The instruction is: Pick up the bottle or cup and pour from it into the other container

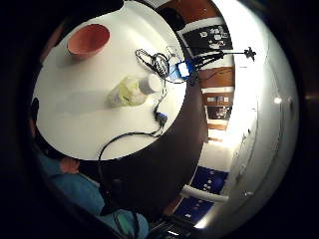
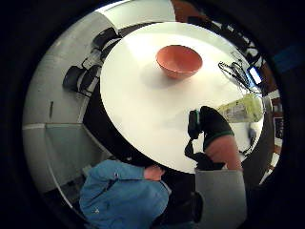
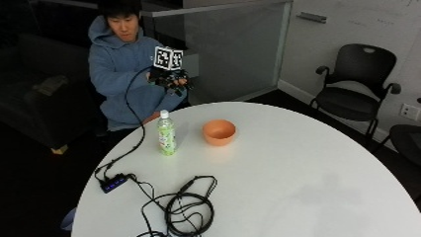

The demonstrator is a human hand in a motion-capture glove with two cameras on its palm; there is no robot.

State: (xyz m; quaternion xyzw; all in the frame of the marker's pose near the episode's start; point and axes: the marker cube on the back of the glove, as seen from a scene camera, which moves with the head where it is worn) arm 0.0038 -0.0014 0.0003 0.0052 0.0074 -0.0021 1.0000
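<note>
Nearest the outside camera, a loose coil of black cable [image 3: 188, 210] lies on the round white table [image 3: 296, 168], and a small black hub with blue lights [image 3: 113, 182] sits at the table's edge beside it. Further in stands the clear plastic bottle of pale green drink with a white cap [image 3: 166, 133], upright and untouched. Just beside it, apart from it, sits the shallow orange bowl [image 3: 219, 131], open side up. Beyond the far edge of the table a person in a blue hooded top [image 3: 118, 64] sits with the black-gloved right hand [image 3: 170, 79] raised in the air at chest height, well above bottle and bowl, holding nothing. Whether its fingers are spread or curled cannot be told.

From the palm's little-finger side, the bottle [image 1: 132, 90] and bowl [image 1: 88, 41] appear far off on the tabletop.
</note>
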